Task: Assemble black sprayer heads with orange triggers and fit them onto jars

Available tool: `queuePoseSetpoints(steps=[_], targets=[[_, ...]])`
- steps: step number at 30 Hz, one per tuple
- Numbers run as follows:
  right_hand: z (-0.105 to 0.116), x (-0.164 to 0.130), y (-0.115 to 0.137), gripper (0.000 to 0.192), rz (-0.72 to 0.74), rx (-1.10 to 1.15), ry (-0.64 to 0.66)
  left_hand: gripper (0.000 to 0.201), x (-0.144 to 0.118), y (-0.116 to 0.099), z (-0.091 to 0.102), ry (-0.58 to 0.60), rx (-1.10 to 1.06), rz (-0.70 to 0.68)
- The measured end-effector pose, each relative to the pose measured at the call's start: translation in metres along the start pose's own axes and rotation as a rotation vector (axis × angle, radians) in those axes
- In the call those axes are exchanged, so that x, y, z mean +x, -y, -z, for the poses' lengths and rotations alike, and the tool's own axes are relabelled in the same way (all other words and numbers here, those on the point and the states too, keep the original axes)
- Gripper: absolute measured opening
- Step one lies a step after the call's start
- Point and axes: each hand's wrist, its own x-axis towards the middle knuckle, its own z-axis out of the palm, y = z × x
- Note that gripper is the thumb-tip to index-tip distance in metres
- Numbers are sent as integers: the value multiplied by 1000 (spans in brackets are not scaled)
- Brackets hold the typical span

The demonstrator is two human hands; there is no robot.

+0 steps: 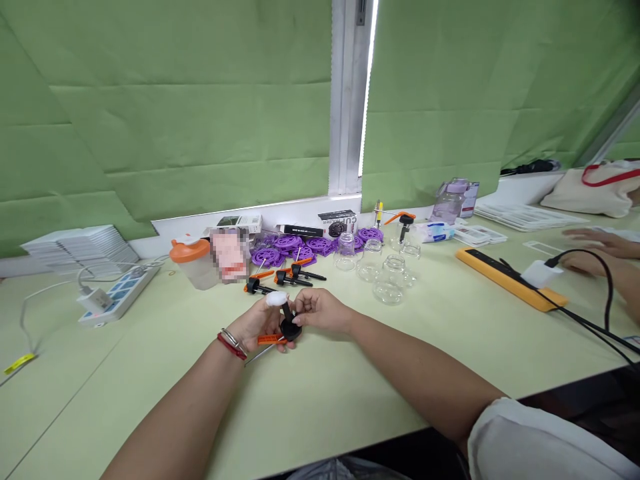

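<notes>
My left hand (254,325) is closed around a black bottle top (291,329) with an upright black stem, an orange lever (271,339) and a thin metal rod pointing down-left. A white covering (277,299) wraps the left thumb, beside the stem. My right hand (321,309) pinches at the top's right side, near the stem's base; its fingertips partly hide what they grip. Just beyond my hands lie several similar black-and-orange tops (283,278). Clear glass jars (389,283) stand to their right.
Purple wheel-shaped pieces (305,247) are heaped behind, near small boxes (337,223). An orange-lidded cup (193,260) and a white power strip (120,293) are at left. At right are a yellow power strip (510,280), cables and another person's hands (595,250).
</notes>
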Motion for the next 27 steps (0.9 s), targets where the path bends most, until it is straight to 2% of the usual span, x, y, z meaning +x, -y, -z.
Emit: queuePoseSetpoints(steps=[11, 20, 27], targets=[[0, -1, -1, 34, 1, -13, 11, 50, 0, -1, -2, -18, 28, -9], [-1, -2, 0, 32, -26, 3, 6, 54, 0, -2, -1, 13, 32, -1], [-4, -1, 2, 34, -38, 16, -49, 56, -1, -1, 1, 66, 38, -5]])
